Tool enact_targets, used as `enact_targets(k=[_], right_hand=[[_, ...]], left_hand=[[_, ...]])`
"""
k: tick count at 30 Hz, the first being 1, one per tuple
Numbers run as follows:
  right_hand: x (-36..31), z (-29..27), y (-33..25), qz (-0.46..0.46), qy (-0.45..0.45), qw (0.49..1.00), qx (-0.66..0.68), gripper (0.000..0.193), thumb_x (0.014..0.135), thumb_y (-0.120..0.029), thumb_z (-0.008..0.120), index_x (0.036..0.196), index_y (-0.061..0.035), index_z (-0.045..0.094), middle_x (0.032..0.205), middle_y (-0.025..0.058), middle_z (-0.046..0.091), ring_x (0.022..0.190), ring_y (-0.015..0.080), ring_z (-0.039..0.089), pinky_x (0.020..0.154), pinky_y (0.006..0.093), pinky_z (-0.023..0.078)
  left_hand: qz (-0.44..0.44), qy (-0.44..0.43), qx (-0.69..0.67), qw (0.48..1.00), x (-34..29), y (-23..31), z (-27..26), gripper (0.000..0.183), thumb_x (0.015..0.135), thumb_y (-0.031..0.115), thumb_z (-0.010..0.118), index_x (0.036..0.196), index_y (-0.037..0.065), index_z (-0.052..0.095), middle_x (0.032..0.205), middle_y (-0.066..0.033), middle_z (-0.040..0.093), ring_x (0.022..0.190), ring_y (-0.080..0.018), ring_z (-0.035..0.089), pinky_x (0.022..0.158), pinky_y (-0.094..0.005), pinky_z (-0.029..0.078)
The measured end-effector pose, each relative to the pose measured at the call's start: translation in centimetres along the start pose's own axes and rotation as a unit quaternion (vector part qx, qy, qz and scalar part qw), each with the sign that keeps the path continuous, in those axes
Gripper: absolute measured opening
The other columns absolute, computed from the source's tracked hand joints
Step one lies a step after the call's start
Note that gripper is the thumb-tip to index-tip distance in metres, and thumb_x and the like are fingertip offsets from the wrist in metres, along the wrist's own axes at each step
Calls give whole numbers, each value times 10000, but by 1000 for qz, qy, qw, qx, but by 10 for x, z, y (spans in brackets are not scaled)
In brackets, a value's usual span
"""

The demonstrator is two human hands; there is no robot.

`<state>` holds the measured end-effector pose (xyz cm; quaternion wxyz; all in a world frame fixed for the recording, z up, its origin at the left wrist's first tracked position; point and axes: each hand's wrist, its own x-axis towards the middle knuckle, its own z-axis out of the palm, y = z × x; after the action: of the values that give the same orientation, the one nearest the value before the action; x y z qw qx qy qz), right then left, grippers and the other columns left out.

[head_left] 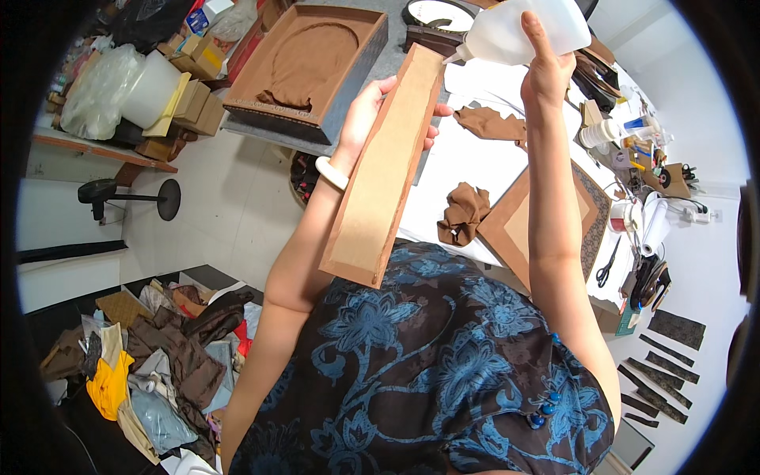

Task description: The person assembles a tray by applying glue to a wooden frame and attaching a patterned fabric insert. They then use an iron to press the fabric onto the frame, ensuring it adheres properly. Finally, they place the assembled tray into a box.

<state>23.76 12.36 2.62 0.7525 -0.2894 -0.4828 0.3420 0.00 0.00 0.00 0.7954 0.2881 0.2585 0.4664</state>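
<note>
My left hand (366, 115) is wrapped round a long narrow board (388, 154), its fingertips showing past the far side. The board is tan in the middle with brown material folded over its edges, and it slants up and away from my body. In my right hand (548, 75) is a translucent white squeeze bottle (507, 33), tipped sideways. Its pointed nozzle (455, 57) is at the board's far end; whether it touches, and whether anything flows out, I cannot tell.
A brown open box (368, 55) with round fabric inside stands at the far left. Crumpled brown cloth (465, 212), another brown piece (491, 124) and a square brown-bordered panel (503, 222) lie on the white table. Scissors (608, 265) are at right, a fabric pile (158, 348) lower left.
</note>
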Motion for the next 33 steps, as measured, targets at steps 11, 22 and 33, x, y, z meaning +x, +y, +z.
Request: enact_targets(k=[11, 22, 33], right_hand=[[12, 18, 7, 23, 10, 1000, 3, 514, 853, -147, 865, 1287, 9, 637, 1184, 84, 709, 1077, 184, 669, 941, 341, 528], [-12, 35, -9, 19, -21, 999, 28, 523, 865, -177, 857, 1295, 8, 623, 1191, 92, 693, 1080, 200, 660, 966, 352, 515], [-50, 47, -35, 14, -58, 997, 44, 600, 854, -222, 861, 1335, 13, 591, 1187, 81, 677, 1091, 194, 645, 975, 349, 502]], left_hand=[[-10, -6, 15, 1000, 2, -4, 1, 607, 1081, 405, 295, 1415, -42, 531, 1221, -244, 684, 753, -204, 702, 649, -314, 622], [-22, 18, -6, 1000, 3, -4, -2, 603, 1092, 406, 253, 1410, -17, 543, 1110, -199, 695, 794, -242, 692, 673, -372, 609], [4, 47, -3, 999, 4, -3, -3, 515, 1113, 328, 245, 1407, -5, 504, 1083, -220, 692, 770, -263, 690, 638, -388, 608]])
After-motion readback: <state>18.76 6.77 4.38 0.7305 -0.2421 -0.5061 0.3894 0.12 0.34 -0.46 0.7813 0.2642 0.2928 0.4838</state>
